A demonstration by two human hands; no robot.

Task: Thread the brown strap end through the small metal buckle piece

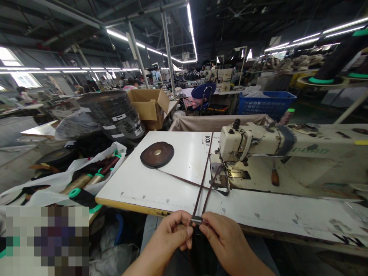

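Note:
Just in front of the table edge, my left hand (pixel 178 230) pinches a narrow dark strap (pixel 202 178) at its near end. Opposite it, my right hand (pixel 220 235) grips the same strap, thumb and fingers closed. A small dark piece with a light line (pixel 197 219) shows between my fingertips; its kind is unclear. Two lengths of strap run from my hands over the table towards the sewing machine (pixel 235 143). A flat roll of dark tape (pixel 157 153) lies on the white tabletop (pixel 184 161), its loose end stretching to the machine's needle area.
A small wooden-handled tool (pixel 275 177) is by the machine arm. At left are thread spools (pixel 77 193) in a plastic bag and stacked tape rolls (pixel 112 115). Behind stand a cardboard box (pixel 148 107), a blue chair (pixel 203 91) and a blue crate (pixel 266 102). People work far back.

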